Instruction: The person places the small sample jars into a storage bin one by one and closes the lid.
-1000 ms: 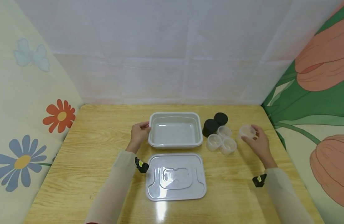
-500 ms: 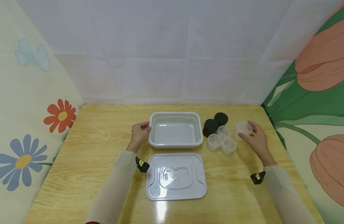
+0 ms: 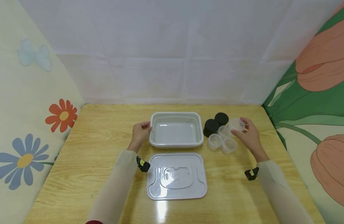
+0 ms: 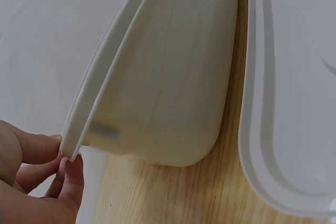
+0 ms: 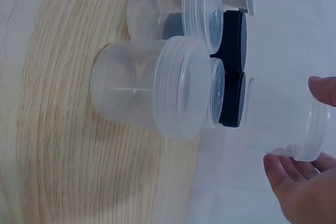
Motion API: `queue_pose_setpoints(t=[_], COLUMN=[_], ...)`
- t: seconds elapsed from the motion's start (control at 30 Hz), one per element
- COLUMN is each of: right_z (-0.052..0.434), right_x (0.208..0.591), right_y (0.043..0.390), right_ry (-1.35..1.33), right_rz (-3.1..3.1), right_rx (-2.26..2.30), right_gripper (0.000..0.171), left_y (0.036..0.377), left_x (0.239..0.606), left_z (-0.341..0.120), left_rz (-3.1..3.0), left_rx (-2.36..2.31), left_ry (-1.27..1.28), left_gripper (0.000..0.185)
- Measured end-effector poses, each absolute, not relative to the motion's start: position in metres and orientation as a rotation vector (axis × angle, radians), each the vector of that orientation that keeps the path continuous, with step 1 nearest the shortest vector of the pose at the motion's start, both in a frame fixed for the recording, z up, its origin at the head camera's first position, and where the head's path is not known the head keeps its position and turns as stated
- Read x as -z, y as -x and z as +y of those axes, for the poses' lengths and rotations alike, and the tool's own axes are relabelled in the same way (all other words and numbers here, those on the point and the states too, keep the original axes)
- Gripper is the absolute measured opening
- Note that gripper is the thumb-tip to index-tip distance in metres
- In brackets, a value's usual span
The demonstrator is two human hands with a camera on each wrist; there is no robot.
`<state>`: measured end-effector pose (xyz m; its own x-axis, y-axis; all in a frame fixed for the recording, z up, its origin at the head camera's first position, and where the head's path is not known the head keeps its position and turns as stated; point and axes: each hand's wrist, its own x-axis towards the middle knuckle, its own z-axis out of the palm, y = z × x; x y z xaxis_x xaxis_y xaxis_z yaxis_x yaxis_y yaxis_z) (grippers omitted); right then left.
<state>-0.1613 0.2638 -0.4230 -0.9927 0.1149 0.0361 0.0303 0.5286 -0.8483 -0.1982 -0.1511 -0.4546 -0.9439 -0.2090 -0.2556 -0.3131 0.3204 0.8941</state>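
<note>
Head view: we carry a clear jar [image 3: 237, 124] in our right hand [image 3: 248, 137], fingers curled round it, now lifted leftward over the cluster of clear jars [image 3: 220, 140] and black lids [image 3: 216, 123] beside the white tray [image 3: 176, 141]. Our left hand [image 3: 139, 133] keeps pinching the tray's rim; the tray's lid [image 3: 176, 175] lies nearer us.

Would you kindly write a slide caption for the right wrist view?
Right hand holds a clear cup above three clear cups and two black lids on the wooden table.
</note>
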Motion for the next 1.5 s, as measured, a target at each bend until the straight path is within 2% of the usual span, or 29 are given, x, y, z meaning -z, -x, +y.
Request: queue_pose_setpoints(t=[0.93,1.17,1.5], right_z=[0.224,0.2,0.175], right_x=[0.43,0.431,0.431], right_y=[0.172,0.177,0.184], right_ry=[0.066,0.072,-0.05], right_rz=[-2.708,-2.696,-2.712], right_rx=[-1.542,-1.61,-1.557], right_gripper=[0.072,0.071,0.072], left_y=[0.197,0.196,0.198], left_x=[0.459,0.459,0.46], left_z=[-0.15,-0.151,-0.148], left_rz=[2.491,2.502,2.486], left_rx=[-1.756,-1.771,-1.772], left_ry=[0.469,0.477,0.468], left_gripper=[0.033,0.032,0.033])
